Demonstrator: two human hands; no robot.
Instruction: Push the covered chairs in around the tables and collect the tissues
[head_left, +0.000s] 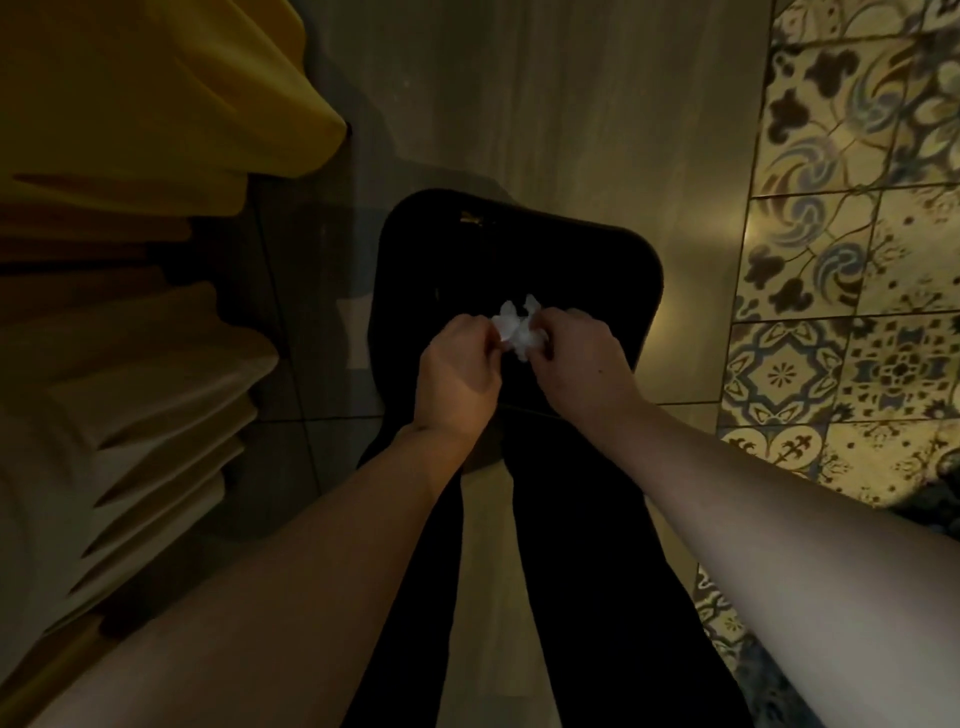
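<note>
A crumpled white tissue (517, 326) is held between both hands above a dark, rounded black object (415, 249) on the floor. My left hand (457, 374) pinches the tissue's left side with curled fingers. My right hand (576, 358) grips its right side. Both forearms reach forward from the bottom of the view. Along the left edge hang covered chairs: a yellow cover (156, 93) farther away and cream pleated covers (119, 415) nearer.
Grey floor tiles (571, 130) run ahead. Patterned ornamental tiles (841, 260) fill the right side. My dark trouser legs (597, 571) stand below the hands. The scene is dimly lit.
</note>
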